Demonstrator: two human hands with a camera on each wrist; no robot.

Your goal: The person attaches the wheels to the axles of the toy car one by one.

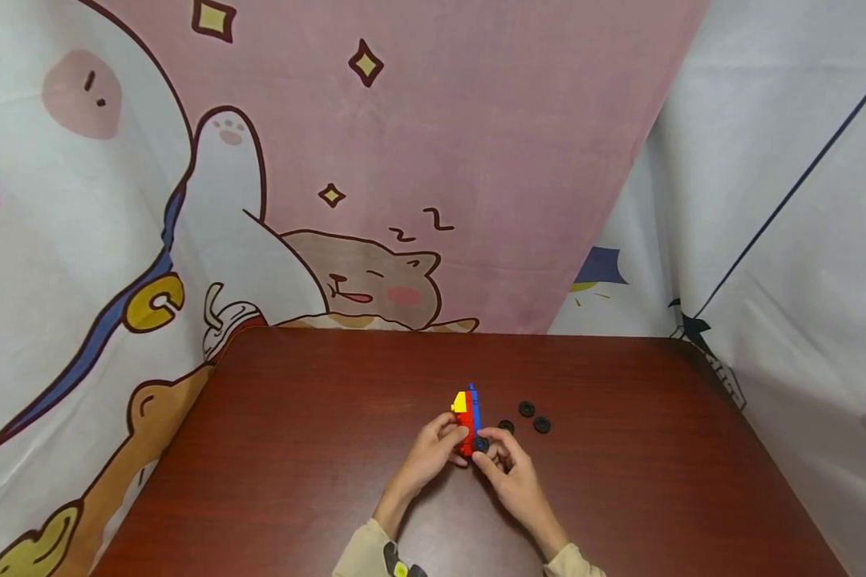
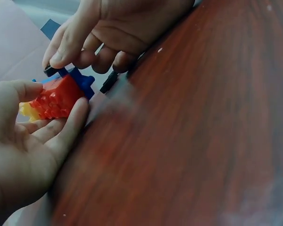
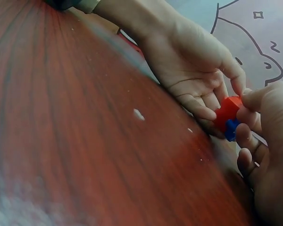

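Note:
My left hand (image 1: pixel 427 458) grips a small toy-brick vehicle (image 1: pixel 464 418) in red, blue and yellow, holding it between thumb and fingers just over the table. Its yellow end points away, and a blue strip runs along its right side. My right hand (image 1: pixel 517 482) pinches a black toy wheel (image 1: pixel 480 444) against the near, blue side of the vehicle. In the left wrist view, the wheel (image 2: pixel 50 70) shows under the right thumb, by a blue piece. Fingers hide most of the toy in the right wrist view, leaving a red block (image 3: pixel 227 109) and a blue part (image 3: pixel 231 129) visible.
Three loose black wheels lie on the dark red-brown table (image 1: pixel 317 417), just beyond the right hand; one is the near wheel (image 1: pixel 506 426), another the far wheel (image 1: pixel 526 409). Behind the table hangs a printed cloth (image 1: pixel 520 160) with cartoon animals.

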